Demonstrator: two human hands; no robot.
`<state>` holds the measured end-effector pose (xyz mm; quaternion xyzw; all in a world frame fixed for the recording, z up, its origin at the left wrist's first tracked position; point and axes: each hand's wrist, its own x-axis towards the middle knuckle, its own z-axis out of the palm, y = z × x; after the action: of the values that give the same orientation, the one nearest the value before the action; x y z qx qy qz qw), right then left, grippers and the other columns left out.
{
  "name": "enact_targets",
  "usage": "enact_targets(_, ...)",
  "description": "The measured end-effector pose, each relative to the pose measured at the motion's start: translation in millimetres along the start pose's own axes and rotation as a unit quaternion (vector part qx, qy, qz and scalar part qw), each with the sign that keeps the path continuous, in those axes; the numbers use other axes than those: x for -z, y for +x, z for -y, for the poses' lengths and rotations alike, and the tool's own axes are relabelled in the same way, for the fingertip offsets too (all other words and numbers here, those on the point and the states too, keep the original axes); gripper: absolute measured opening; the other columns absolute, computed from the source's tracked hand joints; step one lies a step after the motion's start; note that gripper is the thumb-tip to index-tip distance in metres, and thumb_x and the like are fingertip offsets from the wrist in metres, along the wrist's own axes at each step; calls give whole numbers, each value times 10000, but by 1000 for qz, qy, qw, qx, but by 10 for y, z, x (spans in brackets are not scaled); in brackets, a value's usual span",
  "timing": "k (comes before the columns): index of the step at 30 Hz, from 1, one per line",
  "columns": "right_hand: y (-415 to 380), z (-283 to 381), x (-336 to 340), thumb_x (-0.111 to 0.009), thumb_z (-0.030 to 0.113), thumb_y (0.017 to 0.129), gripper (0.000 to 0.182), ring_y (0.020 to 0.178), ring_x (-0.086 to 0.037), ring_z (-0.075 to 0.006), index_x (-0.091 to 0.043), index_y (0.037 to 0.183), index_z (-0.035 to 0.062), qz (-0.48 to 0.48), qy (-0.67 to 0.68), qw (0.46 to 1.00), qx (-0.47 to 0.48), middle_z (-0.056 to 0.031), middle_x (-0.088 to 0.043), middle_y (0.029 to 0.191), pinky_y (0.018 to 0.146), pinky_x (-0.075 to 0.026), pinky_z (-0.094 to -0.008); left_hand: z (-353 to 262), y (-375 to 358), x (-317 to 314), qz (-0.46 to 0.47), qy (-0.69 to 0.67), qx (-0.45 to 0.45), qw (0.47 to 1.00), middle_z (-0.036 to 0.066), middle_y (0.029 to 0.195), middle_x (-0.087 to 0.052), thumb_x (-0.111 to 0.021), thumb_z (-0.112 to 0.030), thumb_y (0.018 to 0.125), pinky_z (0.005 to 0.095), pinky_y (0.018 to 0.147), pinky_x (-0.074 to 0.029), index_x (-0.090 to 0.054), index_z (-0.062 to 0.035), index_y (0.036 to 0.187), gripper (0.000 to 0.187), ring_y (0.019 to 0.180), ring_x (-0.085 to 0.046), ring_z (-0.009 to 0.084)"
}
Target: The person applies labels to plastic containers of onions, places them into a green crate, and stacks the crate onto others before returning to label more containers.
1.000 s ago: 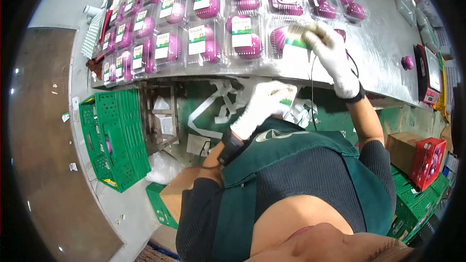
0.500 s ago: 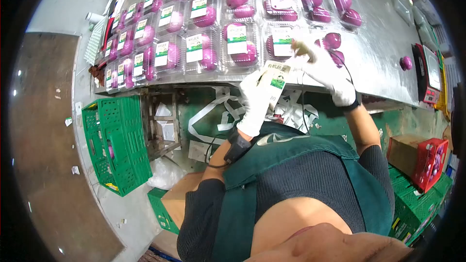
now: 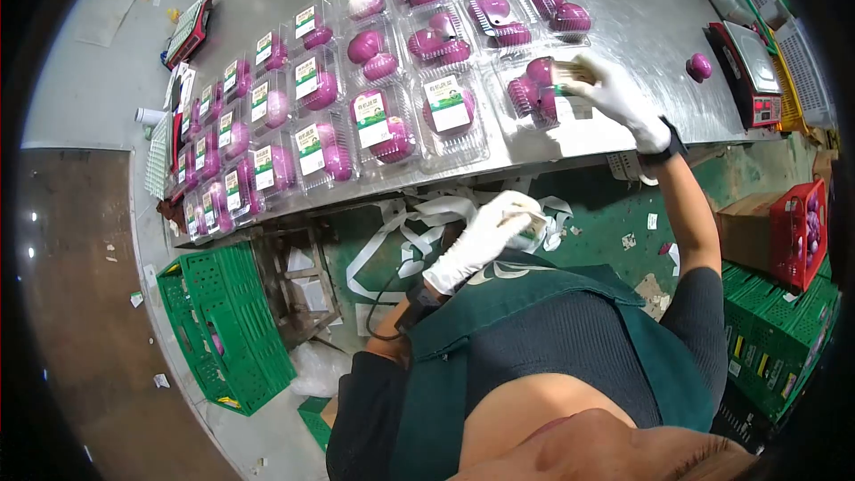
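Note:
My left hand (image 3: 492, 236), in a white glove, is curled in front of the apron below the table edge. It is closed on a stack of labels (image 3: 535, 228), mostly hidden by the fingers. My right hand (image 3: 614, 98), also gloved, reaches over the table with a label (image 3: 565, 78) pinched at its fingertips. That label is over the right side of a clear plastic box (image 3: 514, 129) holding purple onions (image 3: 529, 93). Left of it stands a labelled box of onions (image 3: 448, 107).
Rows of clear boxes, many labelled, cover the metal table (image 3: 637, 27). A loose onion (image 3: 699, 67) lies near a red scale (image 3: 750, 71). Green crates (image 3: 227, 330) stand at lower left, a red crate (image 3: 795, 236) at right. Backing strips (image 3: 392, 240) hang below the table edge.
My hands have moved apart. The right one has gone out over the onion box with a label; the left has dropped lower with the stack. The view has shifted, and the box beside now shows its label uncovered.

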<state>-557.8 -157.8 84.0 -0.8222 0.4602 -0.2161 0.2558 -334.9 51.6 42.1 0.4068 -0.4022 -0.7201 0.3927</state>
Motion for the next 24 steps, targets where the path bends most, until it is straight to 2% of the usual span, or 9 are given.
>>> enact_targets(2,261,-217,-222,-685,193,789,296,794,-618,-293,-585,995,5,3,-123,987,107,-162,-628,880,708,-478,-379,-90,26,140,-17,117,-86,989,55,1038,-606,-500,-58,907,275,848,-462,-551,-21,1086,191,955,-573,123)
enact_targets(6,425,-59,-379,-671,297,809,319,798,-616,-335,-572,972,42,23,-219,974,50,-162,-629,837,706,-486,-414,-124,62,87,-207,13,-143,968,53,988,-624,-510,-28,897,266,816,-470,-568,3,1104,217,915,-578,112)
enact_targets(10,410,-284,-479,-699,291,785,473,829,-595,-375,-513,1114,8,-153,-227,962,6,-208,-614,920,704,-491,-422,-109,79,297,-331,76,-117,933,68,925,-653,-553,2,865,246,733,-490,-613,36,1049,197,824,-606,103)
enact_targets(12,198,283,-360,-683,271,802,383,812,-621,-256,-574,1096,51,-70,-93,989,94,-161,-637,872,715,-481,-374,-264,181,361,-384,126,-118,907,62,923,-660,-567,-10,866,244,727,-495,-615,41,1064,210,811,-604,94)
enact_targets(14,-144,947,-523,-670,211,823,307,753,-597,-175,-605,1064,33,129,275,952,41,-105,-641,833,689,-477,-328,-327,291,306,-381,95,-203,897,107,917,-683,-588,-74,886,255,735,-490,-634,53,1062,222,844,-604,106)
enact_targets(18,100,884,-656,-574,43,877,56,709,-588,-110,-627,879,23,71,356,930,-53,-42,-618,742,629,-474,-241,-175,175,683,-232,110,-144,956,116,1115,-602,-656,-261,873,323,900,-443,-524,53,1195,469,994,-563,165)
enact_targets(21,311,1358,-467,-603,10,847,10,719,-598,-113,-607,839,15,141,174,952,207,-55,-630,765,653,-494,-270,-746,91,904,-221,69,-320,919,137,1270,-506,-758,-296,778,327,991,-405,-335,11,1366,787,1116,-511,171)
enact_targets(22,494,1409,-514,-610,22,846,21,738,-615,-126,-604,844,2,151,113,938,289,-71,-645,801,677,-501,-261,-843,93,943,-204,107,-234,945,115,1167,-574,-746,-279,789,300,930,-431,-435,28,1282,659,1045,-544,147)
enact_targets(24,1138,1503,-568,-626,55,847,86,752,-623,-149,-592,895,-8,81,234,949,196,-85,-647,812,687,-506,-275,-785,176,1144,-184,160,-12,970,67,981,-680,-713,-236,817,259,818,-472,-606,56,1116,431,903,-600,109)
